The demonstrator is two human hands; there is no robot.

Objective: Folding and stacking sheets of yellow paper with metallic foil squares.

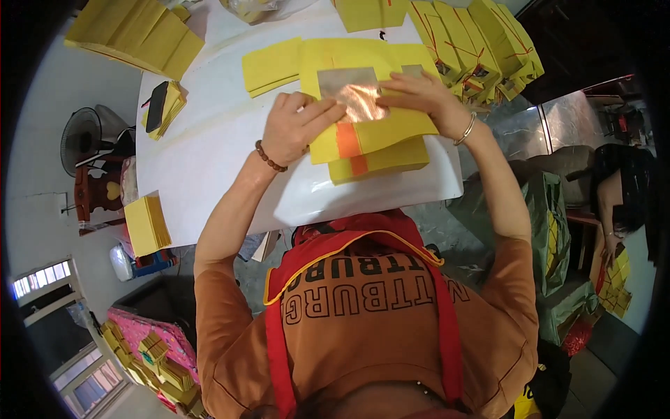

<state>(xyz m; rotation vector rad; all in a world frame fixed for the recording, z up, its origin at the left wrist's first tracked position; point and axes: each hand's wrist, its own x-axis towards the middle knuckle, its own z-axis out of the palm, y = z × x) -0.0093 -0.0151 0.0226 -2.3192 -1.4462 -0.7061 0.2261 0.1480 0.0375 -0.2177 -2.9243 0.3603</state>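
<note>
While fingertips (339, 110) touch yellow sheet (401, 131) | shiny patch (357, 92) between left grip (296, 123), right grip (426, 98)

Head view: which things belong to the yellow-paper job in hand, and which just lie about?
Job: yellow sheet; its metallic foil patch; yellow stack beneath; probably red-tied yellow bundles.
Apparently lying about: electric fan; black phone; wooden chair; pink cloth.

Beneath your left hand (300, 124) and right hand (422, 98) lies a yellow paper sheet (398, 133), slightly askew; its shiny silver-copper patch (358, 91) shows between your fingertips, and an orange strip (347, 142) runs toward you, just right of your left hand
</note>
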